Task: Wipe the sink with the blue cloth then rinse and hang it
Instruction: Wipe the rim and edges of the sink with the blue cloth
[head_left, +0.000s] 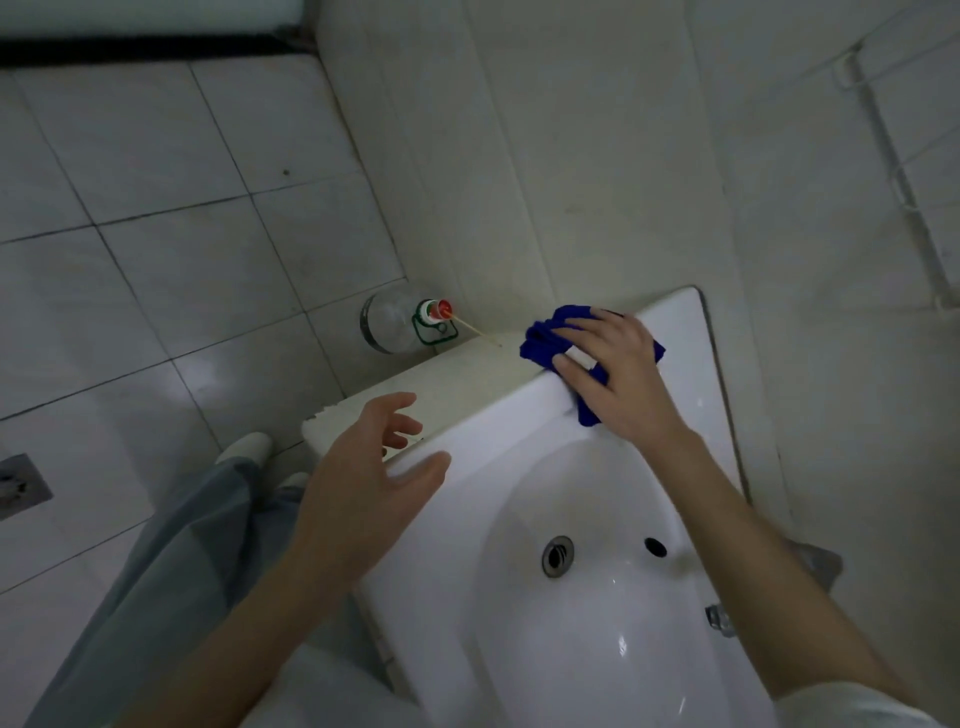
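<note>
Two bare forearms reach away from the camera over a white sink (488, 421), whose bowl fills the lower middle of the view. A round metal drain (558, 556) sits in the bottom of the bowl, with a small dark overflow hole (655, 546) just beside it.

The left hand (363, 488) hovers at the sink's left rim, palm turned inward and fingers loosely spread. It holds nothing, and whether it touches the rim cannot be told.

The right hand (618, 369) lies palm down at the sink's far corner, where the rim meets the wall (571, 156). Its fingers are spread and nearly straight, pressing on a bunched blue cloth (540, 338). The cloth lies on top of the rim, pinned under the palm and fingers rather than clutched. Blue folds stick out past the fingertips and below the thumb.

Left of the sink runs a pale ledge (441, 379). Beyond it, on the tiled floor (156, 208), stands a clear bottle (387, 325) with a red cap and a green handle. A thin stick (478, 332) slants from near its cap toward the ledge. A floor drain (15, 486) shows at the left edge. Grey-blue trousers (182, 571) and pale shoes (244, 447) appear below the left arm.
</note>
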